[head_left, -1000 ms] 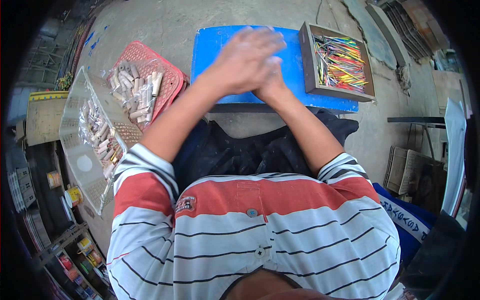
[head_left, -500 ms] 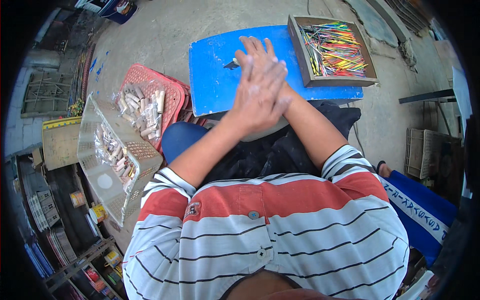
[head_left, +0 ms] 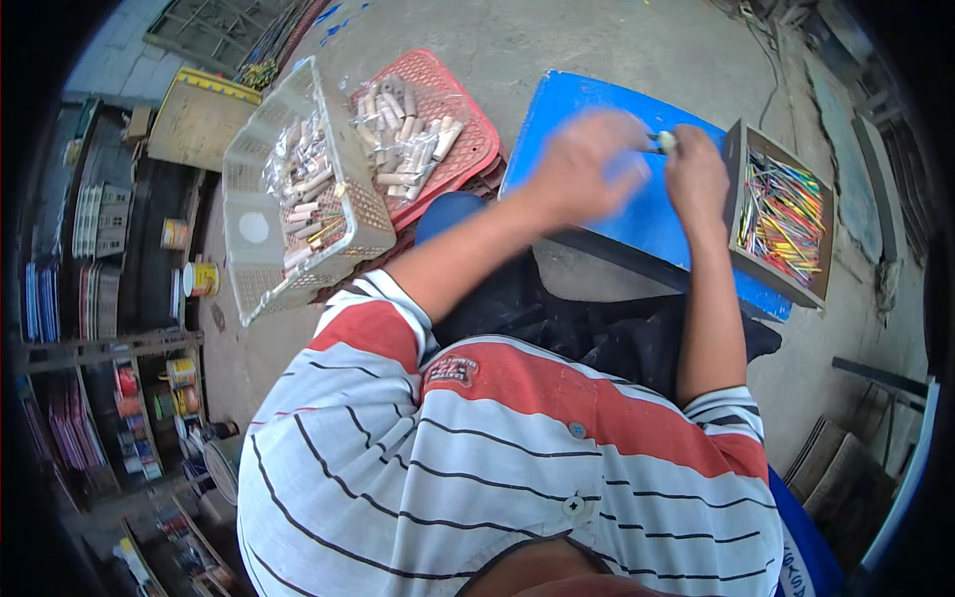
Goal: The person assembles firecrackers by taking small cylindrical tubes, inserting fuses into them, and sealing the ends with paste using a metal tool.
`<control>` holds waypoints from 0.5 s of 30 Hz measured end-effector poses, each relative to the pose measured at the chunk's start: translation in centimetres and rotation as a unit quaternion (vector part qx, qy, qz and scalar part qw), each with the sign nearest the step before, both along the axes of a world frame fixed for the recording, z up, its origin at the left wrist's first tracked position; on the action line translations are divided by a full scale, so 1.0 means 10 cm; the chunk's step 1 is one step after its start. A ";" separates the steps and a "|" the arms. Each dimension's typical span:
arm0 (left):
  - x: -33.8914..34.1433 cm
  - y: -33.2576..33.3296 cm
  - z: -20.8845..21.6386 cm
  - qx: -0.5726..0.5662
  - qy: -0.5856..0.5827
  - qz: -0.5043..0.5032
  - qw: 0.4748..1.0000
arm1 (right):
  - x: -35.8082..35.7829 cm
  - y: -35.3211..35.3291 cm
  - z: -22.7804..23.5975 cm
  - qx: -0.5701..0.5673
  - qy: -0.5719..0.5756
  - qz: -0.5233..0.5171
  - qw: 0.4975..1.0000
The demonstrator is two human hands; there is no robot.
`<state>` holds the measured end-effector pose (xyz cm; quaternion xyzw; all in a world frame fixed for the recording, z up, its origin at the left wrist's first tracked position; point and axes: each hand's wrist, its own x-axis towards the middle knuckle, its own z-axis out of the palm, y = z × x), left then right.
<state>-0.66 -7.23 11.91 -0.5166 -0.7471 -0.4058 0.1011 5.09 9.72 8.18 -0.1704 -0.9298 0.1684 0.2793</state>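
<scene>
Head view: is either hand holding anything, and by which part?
The right hand holds a small pale-and-dark object at its pale end. The left hand is blurred; whether it holds anything cannot be told.

Has parted the left hand (head_left: 594,164) and right hand (head_left: 697,177), earlier pressed together over the blue tabletop (head_left: 637,225), and now pinches a small pale object (head_left: 666,141) in the latter.

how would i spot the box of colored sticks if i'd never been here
Start with the blue table in front of the striped shirt. On its right side, beside the person's right hand, sits an open brown box. Unlike the pale basket and red basket to the left, it holds thin multicolored sticks.
</scene>
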 end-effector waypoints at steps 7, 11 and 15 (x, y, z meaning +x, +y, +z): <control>-1.84 -1.27 -0.16 -0.492 -0.088 0.395 0.771 | 0.14 0.24 0.23 -0.033 -0.036 -0.052 0.997; -2.29 -1.60 -0.79 -0.580 -0.149 0.395 0.697 | 0.14 0.24 0.27 -0.043 -0.059 -0.055 0.996; -2.51 -1.76 -1.14 -0.580 -0.214 0.384 0.686 | 0.10 0.20 0.27 -0.049 -0.055 -0.032 0.997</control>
